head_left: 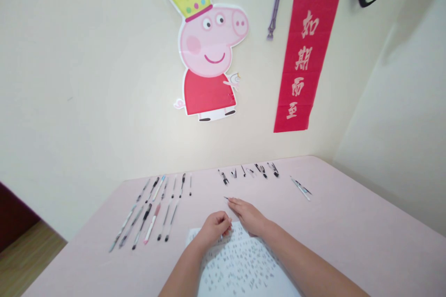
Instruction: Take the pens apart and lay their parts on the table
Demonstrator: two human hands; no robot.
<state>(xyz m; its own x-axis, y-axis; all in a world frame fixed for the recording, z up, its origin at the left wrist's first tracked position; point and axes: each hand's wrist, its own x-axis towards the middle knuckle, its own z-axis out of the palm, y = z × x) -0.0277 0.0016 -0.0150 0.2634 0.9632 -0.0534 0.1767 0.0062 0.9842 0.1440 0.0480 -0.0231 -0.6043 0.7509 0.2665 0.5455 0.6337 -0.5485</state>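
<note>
A sheet of paper (240,264) covered in handwritten characters lies in front of me, its upper part under my hands. My left hand (213,229) rests on the sheet's top left, fingers curled in; whatever they may hold is hidden. My right hand (248,216) lies nearly flat just beyond the sheet's top edge, fingers stretched out. At its fingertips a small dark thin piece (226,198) pokes out; its kind is too small to tell. To the left, several pens (151,227) and pen refills (173,220) lie in two rows.
Along the table's back edge lie several small dark pen parts or clips (261,170). Further right are a white pen-like stick and a dark one, side by side (301,189). Behind the pink table (348,241) stands a wall with a cartoon pig (209,60) and a red banner (308,55).
</note>
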